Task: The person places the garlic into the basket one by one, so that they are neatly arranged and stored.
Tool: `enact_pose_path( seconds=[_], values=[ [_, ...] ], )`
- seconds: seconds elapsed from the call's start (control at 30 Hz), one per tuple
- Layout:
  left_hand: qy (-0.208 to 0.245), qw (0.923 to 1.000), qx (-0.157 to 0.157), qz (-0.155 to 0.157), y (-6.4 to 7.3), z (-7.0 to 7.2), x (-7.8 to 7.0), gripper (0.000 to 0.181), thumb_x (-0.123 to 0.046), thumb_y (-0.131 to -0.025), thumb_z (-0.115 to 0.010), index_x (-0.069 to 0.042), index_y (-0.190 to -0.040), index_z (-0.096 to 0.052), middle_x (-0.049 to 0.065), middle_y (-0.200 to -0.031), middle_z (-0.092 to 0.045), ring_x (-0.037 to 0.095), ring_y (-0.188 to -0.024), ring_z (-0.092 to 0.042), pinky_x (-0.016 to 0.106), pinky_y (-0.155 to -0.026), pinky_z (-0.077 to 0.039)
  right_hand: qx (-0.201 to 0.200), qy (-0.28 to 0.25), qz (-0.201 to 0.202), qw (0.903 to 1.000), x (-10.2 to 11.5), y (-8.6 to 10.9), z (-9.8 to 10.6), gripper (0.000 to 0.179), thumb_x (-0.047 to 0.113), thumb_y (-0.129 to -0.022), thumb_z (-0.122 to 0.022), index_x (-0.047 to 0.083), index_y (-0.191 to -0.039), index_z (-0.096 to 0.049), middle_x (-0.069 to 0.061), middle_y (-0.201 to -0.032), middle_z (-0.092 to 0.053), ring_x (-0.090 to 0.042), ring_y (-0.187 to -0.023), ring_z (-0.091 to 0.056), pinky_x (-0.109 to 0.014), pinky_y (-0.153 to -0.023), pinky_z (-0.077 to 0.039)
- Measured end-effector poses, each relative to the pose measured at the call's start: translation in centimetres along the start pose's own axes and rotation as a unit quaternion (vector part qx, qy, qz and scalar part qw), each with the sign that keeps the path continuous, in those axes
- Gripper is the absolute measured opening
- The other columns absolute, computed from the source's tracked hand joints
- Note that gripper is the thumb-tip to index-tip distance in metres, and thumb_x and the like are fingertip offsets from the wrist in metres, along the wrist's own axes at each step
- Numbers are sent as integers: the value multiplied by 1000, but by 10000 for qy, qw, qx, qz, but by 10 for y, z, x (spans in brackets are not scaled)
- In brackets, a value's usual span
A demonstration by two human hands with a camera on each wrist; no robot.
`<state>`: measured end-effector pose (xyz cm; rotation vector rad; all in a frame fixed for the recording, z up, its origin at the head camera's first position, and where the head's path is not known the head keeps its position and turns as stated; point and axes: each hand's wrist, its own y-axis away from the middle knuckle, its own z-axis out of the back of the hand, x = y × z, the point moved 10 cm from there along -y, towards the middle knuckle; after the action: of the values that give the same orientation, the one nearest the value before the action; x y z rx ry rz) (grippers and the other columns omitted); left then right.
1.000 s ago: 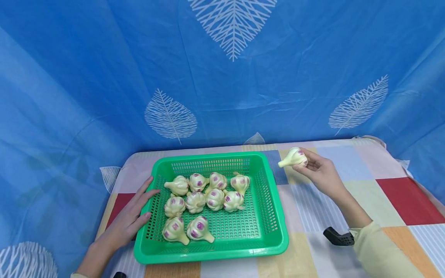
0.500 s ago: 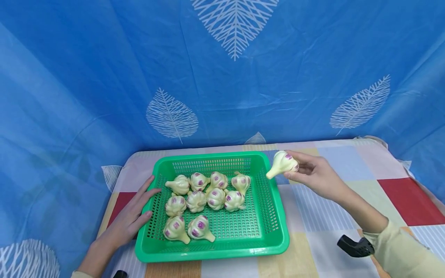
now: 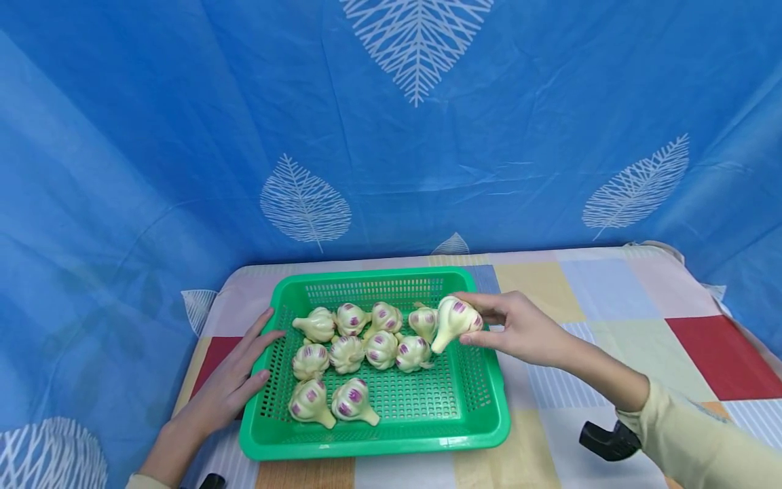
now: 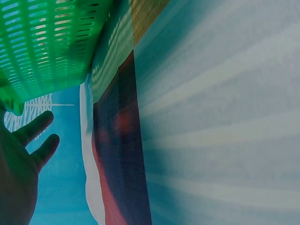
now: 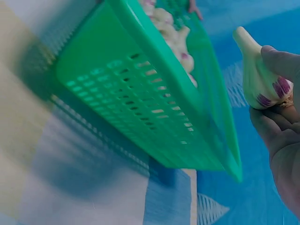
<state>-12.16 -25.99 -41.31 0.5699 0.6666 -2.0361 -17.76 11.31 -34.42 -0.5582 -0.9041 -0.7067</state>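
A garlic bulb with purple streaks is pinched between the thumb and fingers of my right hand, above the right side of a green plastic basket. Its stem points down and to the left in the head view. In the right wrist view the same garlic bulb shows at the right, held over the level of the basket rim. My left hand rests at the basket's left rim with its fingers spread and fairly straight. Several other garlic bulbs lie inside the basket, grouped towards its left and middle.
A checked tablecloth covers the table under the basket. Blue cloth with white leaf prints hangs behind and at the sides. A black device sits by my right sleeve.
My right hand has carried the garlic bulb leftward and nearer to me, from beside the basket to above its right side. My left hand stays at the rim.
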Motion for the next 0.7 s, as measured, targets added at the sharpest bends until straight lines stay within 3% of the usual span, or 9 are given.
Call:
enact_pose_path(
  seconds=[0.13, 0.3, 0.57, 0.7],
  values=[
    [-40, 10000, -34, 12, 0, 0, 0, 62, -11, -93, -60, -13, -152, -42, 6, -168, -10, 24, -152, -16, 16, -112, -14, 635, 609, 268, 9958, 9, -10, -21, 63, 26, -92, -76, 0, -145, -53, -6, -125, -69, -12, -103, -67, -36, -81, -56],
    [-55, 10000, -60, 1, 0, 1, -1, 62, -11, -92, -60, -14, -152, -42, 6, -168, -11, 24, -151, -17, 17, -112, -15, 1494, 1285, 627, 9784, 16, -17, -48, 66, 30, -93, -75, 6, -149, -50, -9, -145, -56, -18, -127, -57, -42, -97, -50],
    [-76, 10000, -43, 40, 0, 1, 0, 62, -12, -93, -61, -14, -152, -42, 6, -168, -11, 24, -151, -17, 17, -112, -15, 2655, 1742, 890, 9441, 19, -24, -89, 60, 18, -95, -72, 2, -148, -49, -8, -150, -50, -23, -139, -44, -40, -110, -38],
    [-65, 10000, -27, 60, 1, 0, 0, 61, -12, -93, -60, -14, -152, -42, 6, -168, -11, 23, -151, -17, 17, -112, -15, 3276, 1931, 966, 9198, 20, -25, -111, 60, 13, -96, -70, 2, -149, -47, -7, -152, -48, -18, -142, -40, -33, -112, -35]
  ],
)
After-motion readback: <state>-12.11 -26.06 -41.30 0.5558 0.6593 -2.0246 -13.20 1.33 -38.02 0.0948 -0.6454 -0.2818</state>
